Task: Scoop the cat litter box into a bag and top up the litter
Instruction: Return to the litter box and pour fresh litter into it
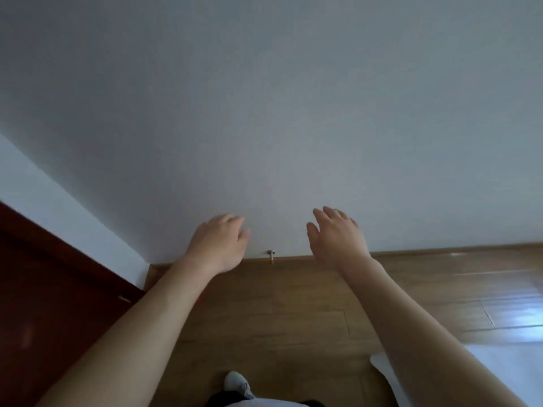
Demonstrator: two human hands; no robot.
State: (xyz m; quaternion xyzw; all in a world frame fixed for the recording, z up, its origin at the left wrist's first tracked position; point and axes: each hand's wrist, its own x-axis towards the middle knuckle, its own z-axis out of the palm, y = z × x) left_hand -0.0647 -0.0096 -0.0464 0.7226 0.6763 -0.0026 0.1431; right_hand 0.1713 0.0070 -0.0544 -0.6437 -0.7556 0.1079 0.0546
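Both arms are stretched out in front of me toward a plain white wall. My left hand is empty, its fingers loosely curled and apart. My right hand is empty too, palm down with the fingers spread. Neither hand touches anything. No litter box, scoop, bag or litter shows in the head view.
A dark red-brown wooden door stands at the left. A small metal door stop sits at the wall base between my hands. Wooden floor runs below; a white object lies at the lower right, and my shoe is at the bottom.
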